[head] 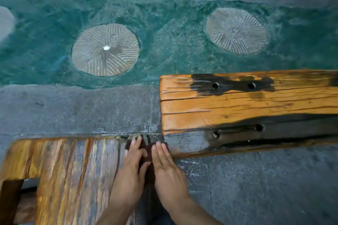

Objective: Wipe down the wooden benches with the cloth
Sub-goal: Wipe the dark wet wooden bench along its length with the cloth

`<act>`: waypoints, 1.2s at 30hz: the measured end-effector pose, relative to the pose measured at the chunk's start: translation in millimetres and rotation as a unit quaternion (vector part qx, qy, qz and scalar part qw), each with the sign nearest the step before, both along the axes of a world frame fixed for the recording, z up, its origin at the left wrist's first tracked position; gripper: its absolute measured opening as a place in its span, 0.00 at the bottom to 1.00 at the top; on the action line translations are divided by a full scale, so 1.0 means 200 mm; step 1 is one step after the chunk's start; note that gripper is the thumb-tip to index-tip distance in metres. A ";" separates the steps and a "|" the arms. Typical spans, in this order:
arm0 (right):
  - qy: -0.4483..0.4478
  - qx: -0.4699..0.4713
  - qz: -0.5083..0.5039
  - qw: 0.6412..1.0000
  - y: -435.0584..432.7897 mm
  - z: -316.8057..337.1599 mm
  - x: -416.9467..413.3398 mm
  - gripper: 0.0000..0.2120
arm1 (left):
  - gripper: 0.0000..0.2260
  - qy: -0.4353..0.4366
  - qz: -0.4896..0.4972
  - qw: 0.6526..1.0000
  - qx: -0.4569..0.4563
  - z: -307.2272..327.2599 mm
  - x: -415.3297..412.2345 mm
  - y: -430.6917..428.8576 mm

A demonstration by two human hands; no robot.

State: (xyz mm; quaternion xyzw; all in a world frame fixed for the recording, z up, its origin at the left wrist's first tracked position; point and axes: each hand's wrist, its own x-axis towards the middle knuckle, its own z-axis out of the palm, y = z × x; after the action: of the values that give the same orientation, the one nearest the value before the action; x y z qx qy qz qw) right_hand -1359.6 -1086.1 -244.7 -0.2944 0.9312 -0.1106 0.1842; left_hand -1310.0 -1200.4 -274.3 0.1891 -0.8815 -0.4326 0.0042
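Observation:
A dark brown cloth (146, 153) lies at the far right corner of the near wooden bench (73, 170), whose worn orange-and-grey planks run toward me. My left hand (130, 171) and my right hand (167, 170) press flat on the cloth side by side, fingers pointing away from me and covering most of it. A second wooden bench (247, 107) stretches to the right, its left end close to the cloth. It shows dark patches with small round holes near both long edges.
Grey stone paving (82, 109) lies between and beneath the benches. Beyond it runs a strip of green turf (173, 42) set with two round grooved stones (105, 49) (236, 31). A dark bench leg (9, 201) stands at lower left.

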 end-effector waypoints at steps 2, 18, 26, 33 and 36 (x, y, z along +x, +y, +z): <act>0.012 -0.018 -0.080 0.997 0.08 0.01 -0.05 0.29 | 0.09 0.034 -0.051 0.998 -0.004 0.03 -0.13 0.06; -0.042 0.086 -0.262 0.960 0.43 -0.15 -0.32 0.31 | 0.25 -0.134 -0.258 0.913 -0.287 -0.04 -0.60 0.40; -0.083 0.077 -0.244 0.963 0.46 -0.03 -0.43 0.28 | 0.25 -0.302 -0.287 0.866 -0.278 0.01 -0.69 0.43; -0.177 0.070 -0.219 0.957 0.45 -0.05 -0.45 0.32 | 0.27 -0.402 -0.317 0.821 -0.252 0.12 -0.82 0.46; -0.210 0.078 -0.213 0.951 0.45 -0.08 -0.46 0.34 | 0.27 -0.434 -0.334 0.801 -0.244 0.18 -0.87 0.47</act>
State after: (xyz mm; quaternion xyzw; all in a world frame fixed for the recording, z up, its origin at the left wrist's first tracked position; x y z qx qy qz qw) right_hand -1452.1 -996.3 -260.3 -0.0442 0.9184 -0.1331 0.3699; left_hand -1484.7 -1106.0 -237.8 0.0440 -0.8763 -0.0507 -0.4771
